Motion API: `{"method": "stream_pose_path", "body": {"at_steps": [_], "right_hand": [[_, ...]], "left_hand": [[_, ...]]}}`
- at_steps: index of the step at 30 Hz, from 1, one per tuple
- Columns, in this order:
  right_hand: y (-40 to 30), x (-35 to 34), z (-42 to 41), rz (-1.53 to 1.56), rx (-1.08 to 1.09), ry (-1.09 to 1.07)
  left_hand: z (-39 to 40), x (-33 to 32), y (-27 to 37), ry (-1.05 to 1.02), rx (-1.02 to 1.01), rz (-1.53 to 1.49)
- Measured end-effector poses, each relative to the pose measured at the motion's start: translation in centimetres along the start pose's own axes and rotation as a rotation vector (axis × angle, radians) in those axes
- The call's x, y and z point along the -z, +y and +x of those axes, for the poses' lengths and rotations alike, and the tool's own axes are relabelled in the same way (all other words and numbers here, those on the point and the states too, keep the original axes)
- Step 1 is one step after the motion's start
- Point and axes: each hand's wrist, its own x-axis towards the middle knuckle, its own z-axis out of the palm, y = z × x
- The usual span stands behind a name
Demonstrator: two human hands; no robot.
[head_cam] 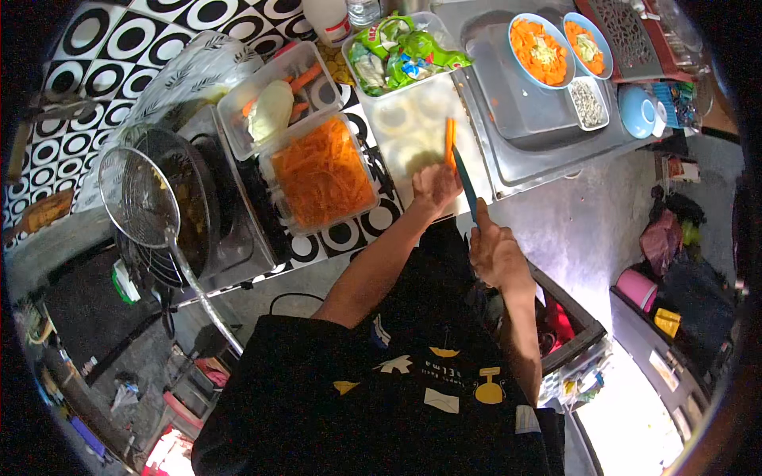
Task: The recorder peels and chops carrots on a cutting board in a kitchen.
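Observation:
My left hand [436, 185] rests on a pale cutting board [393, 137] with its fingers on the near end of some orange carrot sticks [450, 134]. The sticks lie lengthwise, pointing away from me. In my right hand [497, 253] is a kitchen knife [466, 181] with a dark teal blade, its tip beside the carrot's right side. Whether the edge touches the carrot I cannot tell. Left of the board, a clear plastic container [321, 175] is full of shredded carrot. Behind it, another clear container [238, 134] holds a pale green vegetable [274, 110] and carrot pieces.
A tub [405, 89] of green packets stands behind the board. On the metal sink top [542, 160] at right are two blue bowls [518, 65] [601, 71] of sliced carrot and a small white dish [586, 104]. A wire strainer [140, 196] lies over a wok [196, 208] at left.

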Motion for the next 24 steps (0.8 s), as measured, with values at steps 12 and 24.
{"method": "stream_pose_path", "body": {"at_steps": [12, 24], "right_hand": [[2.6, 1.6, 0.9, 0.010, 0.106, -0.024], [1.2, 2.4, 0.1, -0.236, 0.027, -0.020]], "left_hand": [[-0.5, 3.7, 11.4, -0.033, 0.113, 0.692], [0.8, 1.9, 9.4, 0.069, -0.033, 0.821]]}}
